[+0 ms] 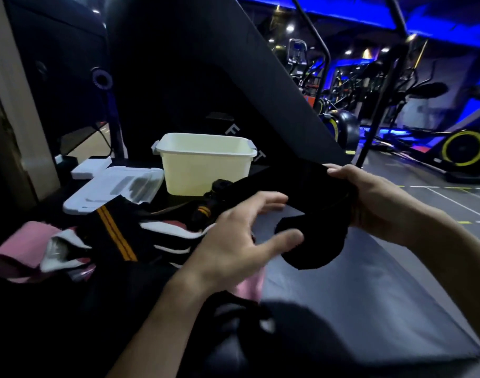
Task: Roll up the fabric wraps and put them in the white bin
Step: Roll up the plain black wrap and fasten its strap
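From the left I noted pink wraps (20,257) heaped beside a black wrap with orange stripes (116,236), the white bin (206,162) standing behind them, my left hand (233,241) spread loosely against the black wrap (315,214), whose far end my right hand (369,197) gripped.
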A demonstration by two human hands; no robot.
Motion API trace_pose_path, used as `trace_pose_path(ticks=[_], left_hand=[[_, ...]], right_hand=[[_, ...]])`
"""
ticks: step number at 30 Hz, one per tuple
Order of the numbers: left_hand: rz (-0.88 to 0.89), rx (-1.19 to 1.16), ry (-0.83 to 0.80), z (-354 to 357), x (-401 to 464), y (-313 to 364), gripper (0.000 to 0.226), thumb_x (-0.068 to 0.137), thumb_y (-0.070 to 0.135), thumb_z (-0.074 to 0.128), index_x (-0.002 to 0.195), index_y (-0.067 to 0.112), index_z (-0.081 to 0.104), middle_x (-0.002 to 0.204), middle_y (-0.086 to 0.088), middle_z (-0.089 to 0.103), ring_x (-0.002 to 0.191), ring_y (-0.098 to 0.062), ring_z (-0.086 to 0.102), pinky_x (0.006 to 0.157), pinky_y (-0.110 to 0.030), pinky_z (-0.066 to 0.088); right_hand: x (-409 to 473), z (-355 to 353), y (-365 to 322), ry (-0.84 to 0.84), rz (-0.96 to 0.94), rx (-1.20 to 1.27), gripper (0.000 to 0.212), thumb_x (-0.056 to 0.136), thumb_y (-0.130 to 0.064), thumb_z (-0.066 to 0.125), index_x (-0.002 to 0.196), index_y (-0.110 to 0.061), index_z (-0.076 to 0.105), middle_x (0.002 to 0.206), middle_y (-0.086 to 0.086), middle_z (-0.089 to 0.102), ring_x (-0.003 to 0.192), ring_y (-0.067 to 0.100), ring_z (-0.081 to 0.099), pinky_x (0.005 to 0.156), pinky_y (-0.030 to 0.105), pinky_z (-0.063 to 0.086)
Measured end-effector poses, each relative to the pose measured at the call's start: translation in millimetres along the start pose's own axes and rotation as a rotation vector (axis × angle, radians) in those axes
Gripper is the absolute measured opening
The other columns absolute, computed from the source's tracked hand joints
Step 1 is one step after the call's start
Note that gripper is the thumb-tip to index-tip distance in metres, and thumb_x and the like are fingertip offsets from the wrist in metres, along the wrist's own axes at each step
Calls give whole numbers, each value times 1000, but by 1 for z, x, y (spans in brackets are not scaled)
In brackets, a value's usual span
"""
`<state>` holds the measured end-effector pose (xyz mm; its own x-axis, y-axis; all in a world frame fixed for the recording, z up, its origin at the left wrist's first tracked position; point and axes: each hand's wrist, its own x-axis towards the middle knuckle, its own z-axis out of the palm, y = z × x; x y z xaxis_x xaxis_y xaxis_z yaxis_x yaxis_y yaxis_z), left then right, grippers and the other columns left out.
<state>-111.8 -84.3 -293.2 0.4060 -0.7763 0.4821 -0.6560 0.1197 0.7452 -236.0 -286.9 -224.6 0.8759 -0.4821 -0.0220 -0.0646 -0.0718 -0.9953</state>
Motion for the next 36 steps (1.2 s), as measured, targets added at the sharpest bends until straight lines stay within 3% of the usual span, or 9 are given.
trace_pose_path(ticks=[3,7,11,16,21,27,29,33,36], left_hand=[[54,-3,-56,35,3,8,36,91,37,77,124,28,66,112,16,72,110,1,65,97,-21,49],[68,-19,-17,59,6,10,7,93,30,75,99,31,71,75,21,66,69,1,62,68,-15,47],[67,-12,6,66,11,6,9,96,28,71,104,28,74,74,21,68,65,-1,64,67,-19,50],[-91,-64,-79,73,13,-5,6,94,30,71,99,26,73,81,9,75,65,-17,73,66,-39,61],[-303,210,-273,70,13,-22,23,86,49,69,85,27,68,72,10,70,72,-3,67,73,-27,55],[-384,500,-461,59,10,-25,30,93,43,66,90,14,67,86,-1,71,88,-21,70,85,-31,55],[-393,527,-514,56,10,-24,33,94,44,65,81,13,61,78,0,69,81,-22,71,71,-31,56],[-419,514,-533,51,9,-25,38,94,44,65,71,15,55,61,3,64,59,-16,67,44,-20,45],[-513,354,-662,52,4,-25,39,102,38,55,75,10,63,66,-5,75,48,-17,67,40,-17,43]], right_hand=[[-15,-16,11,-24,9,83,35,99,-27,45,82,-29,75,77,2,60,61,17,55,51,27,44],[-29,-42,25,90,98,188,28,93,-33,52,106,-16,70,108,23,60,100,41,58,87,47,47],[-33,-57,20,304,9,70,22,98,-36,50,86,-27,65,75,-3,58,60,14,57,65,33,47],[7,-50,26,416,2,-518,23,96,-49,57,105,-31,69,87,1,61,71,18,55,61,29,47],[56,-26,74,107,144,-1096,48,96,-64,49,101,-20,69,106,7,60,101,19,56,80,27,38],[68,0,104,-21,284,-1252,78,59,-97,28,94,-35,61,127,18,60,122,32,52,99,43,48],[70,1,106,-49,294,-1234,100,54,-99,17,107,-32,68,130,16,59,126,32,50,103,47,47],[68,-8,102,21,249,-1218,62,93,-74,37,68,-23,61,81,0,65,81,23,59,73,31,50],[73,-24,104,31,250,-1304,41,90,-61,56,89,-24,73,91,1,71,87,23,65,78,31,54]])
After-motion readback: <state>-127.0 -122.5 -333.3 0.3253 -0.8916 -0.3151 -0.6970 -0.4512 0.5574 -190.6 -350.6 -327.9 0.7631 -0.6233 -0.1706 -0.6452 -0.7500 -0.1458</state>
